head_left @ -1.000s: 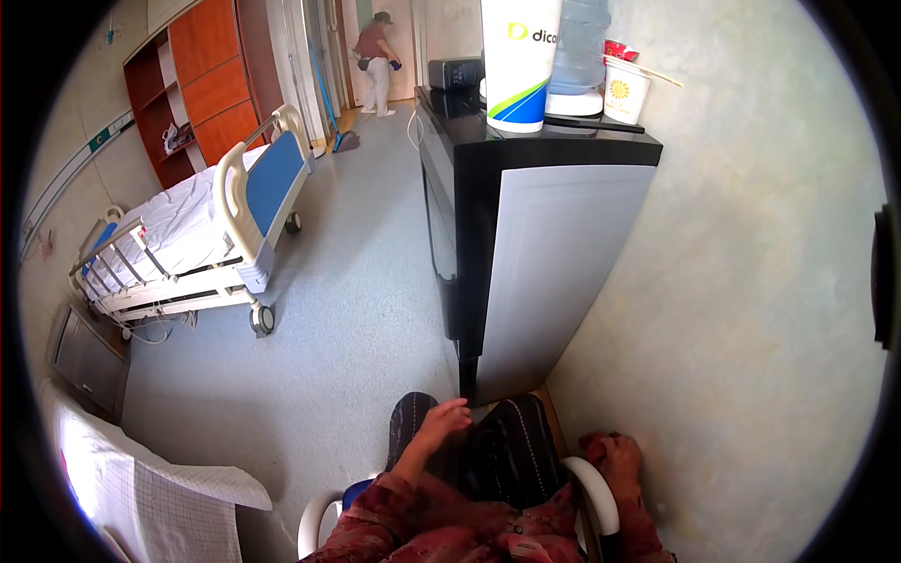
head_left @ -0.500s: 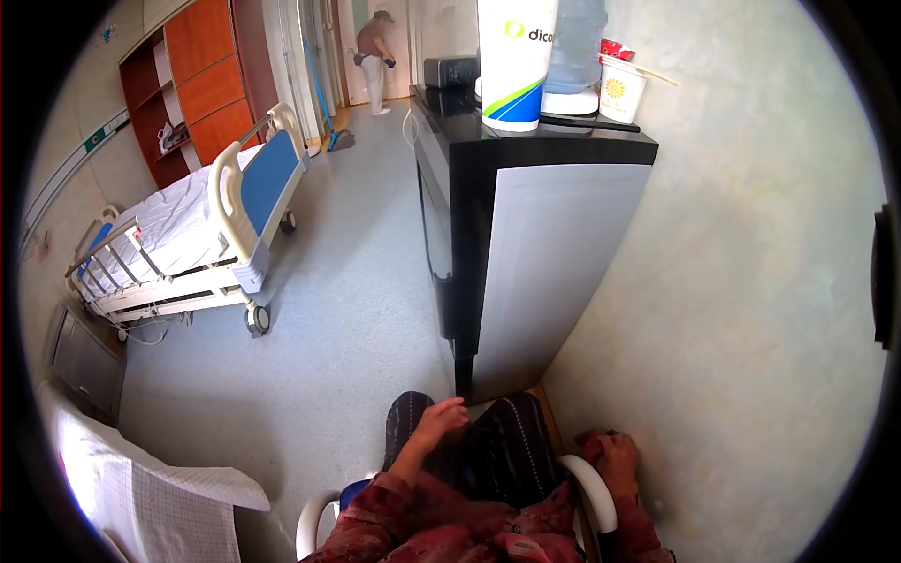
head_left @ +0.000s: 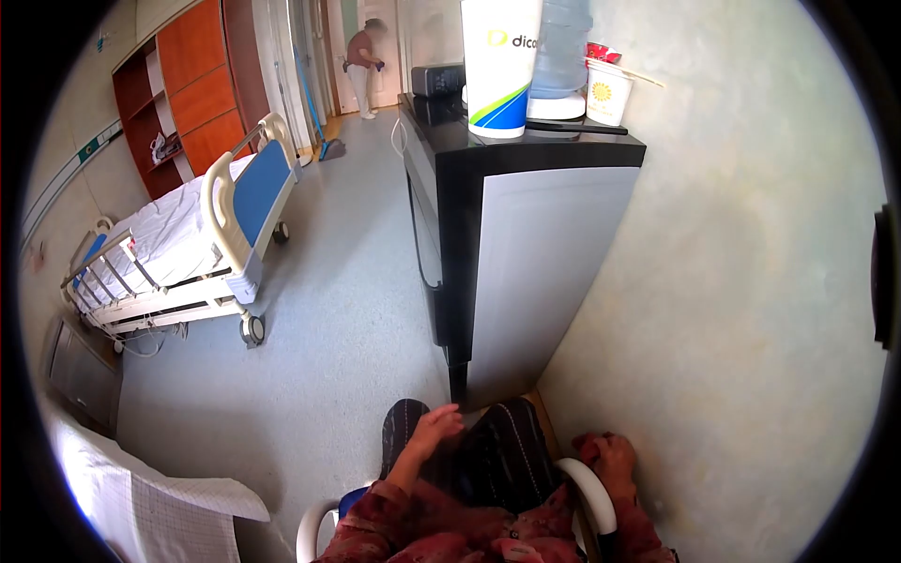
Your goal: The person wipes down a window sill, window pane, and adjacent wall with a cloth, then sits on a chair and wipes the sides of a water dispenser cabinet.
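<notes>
I am seated in a chair with white curved armrests [head_left: 589, 488]. My left hand [head_left: 435, 428] rests flat on my knee, on dark striped trousers [head_left: 497, 450], fingers loosely apart and holding nothing. My right hand [head_left: 615, 460] lies on the end of the right armrest, fingers curled over it, close to the wall. Both sleeves are red patterned fabric.
A tall grey and black cabinet [head_left: 535, 272] stands right in front of my knees, with a white paper tube [head_left: 500, 66], a water bottle [head_left: 559, 47] and a cup [head_left: 608, 92] on top. A hospital bed [head_left: 188, 244] stands at left. A person [head_left: 361, 66] stands far off by the doorway.
The view has shifted slightly, so the cabinet and bed sit a little more to the left. Both hands stay where they were.
</notes>
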{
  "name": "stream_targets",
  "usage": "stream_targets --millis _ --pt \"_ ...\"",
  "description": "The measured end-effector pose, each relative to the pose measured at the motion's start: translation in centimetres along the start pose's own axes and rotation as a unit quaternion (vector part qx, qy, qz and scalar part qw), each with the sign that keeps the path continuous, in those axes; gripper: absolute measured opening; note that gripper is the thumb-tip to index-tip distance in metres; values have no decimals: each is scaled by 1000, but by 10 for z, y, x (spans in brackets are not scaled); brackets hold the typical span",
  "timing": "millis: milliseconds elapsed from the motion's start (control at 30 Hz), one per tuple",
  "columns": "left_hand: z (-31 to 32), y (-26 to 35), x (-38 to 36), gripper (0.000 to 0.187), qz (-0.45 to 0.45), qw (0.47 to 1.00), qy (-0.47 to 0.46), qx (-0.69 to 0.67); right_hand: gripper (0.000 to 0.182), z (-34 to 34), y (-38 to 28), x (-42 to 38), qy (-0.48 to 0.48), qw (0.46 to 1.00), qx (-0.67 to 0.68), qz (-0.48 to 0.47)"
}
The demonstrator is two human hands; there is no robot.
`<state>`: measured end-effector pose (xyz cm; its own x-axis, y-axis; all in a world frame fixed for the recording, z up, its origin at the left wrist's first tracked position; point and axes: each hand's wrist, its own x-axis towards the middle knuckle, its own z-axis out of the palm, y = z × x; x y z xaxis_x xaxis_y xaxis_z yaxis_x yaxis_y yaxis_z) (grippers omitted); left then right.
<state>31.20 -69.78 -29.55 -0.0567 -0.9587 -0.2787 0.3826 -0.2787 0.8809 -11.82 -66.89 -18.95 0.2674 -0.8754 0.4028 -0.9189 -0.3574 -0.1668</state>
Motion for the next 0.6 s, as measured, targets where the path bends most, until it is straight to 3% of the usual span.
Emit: stream_targets --millis 600 --pt "4 5 -2 35 0 1000 -2 -11 20 -5 -3 3 3 1000 -1 -4"
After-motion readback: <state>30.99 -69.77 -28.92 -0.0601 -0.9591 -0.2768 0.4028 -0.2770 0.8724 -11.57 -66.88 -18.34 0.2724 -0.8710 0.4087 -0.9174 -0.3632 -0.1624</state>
